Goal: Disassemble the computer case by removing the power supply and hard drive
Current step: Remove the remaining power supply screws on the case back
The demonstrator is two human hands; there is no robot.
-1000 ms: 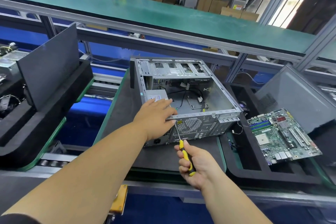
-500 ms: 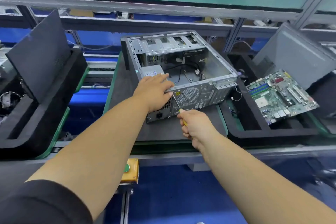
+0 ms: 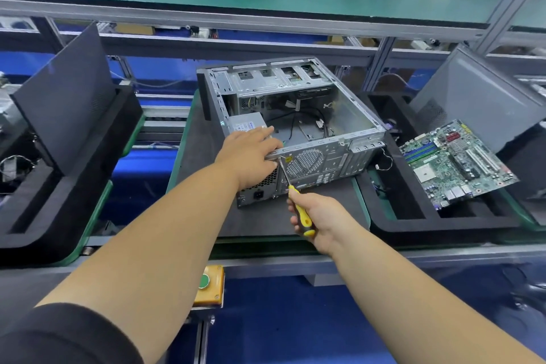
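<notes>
- Your right hand [image 3: 317, 217] has its fingers curled tight round the yellow-and-black handle of a screwdriver [image 3: 297, 201]; its thin shaft slants up and left, and the tip meets the top left corner of the computer case's rear panel, just beside the round fan grille [image 3: 304, 161].
- Your left hand [image 3: 249, 156] lies flat with its fingers straight, palm down across the near top edge of the computer case [image 3: 298, 130], and its fingertips reach over the power supply [image 3: 246, 124].
- That power supply sits in the near left corner of the case, grey label facing up; its socket face [image 3: 258, 195] shows at the rear panel, below your left wrist.
- Lying on its side with the open side up, the case rests on a dark grey mat [image 3: 201, 162] on the desk; loose black cables [image 3: 310, 124] lie on its inner floor.
- You cannot make out the hard drive from this angle; only the metal drive bays [image 3: 274, 80] show at the far end.
- To the right of the case, well apart from it, a green motherboard [image 3: 455, 162] lies tilted on a black foam tray [image 3: 413, 224].
- On the left stands another black foam tray [image 3: 68, 201] with a dark panel [image 3: 68, 97] leaning in it.
- A yellow box with a green button [image 3: 208, 285] hangs at the desk's front edge, between your arms.
</notes>
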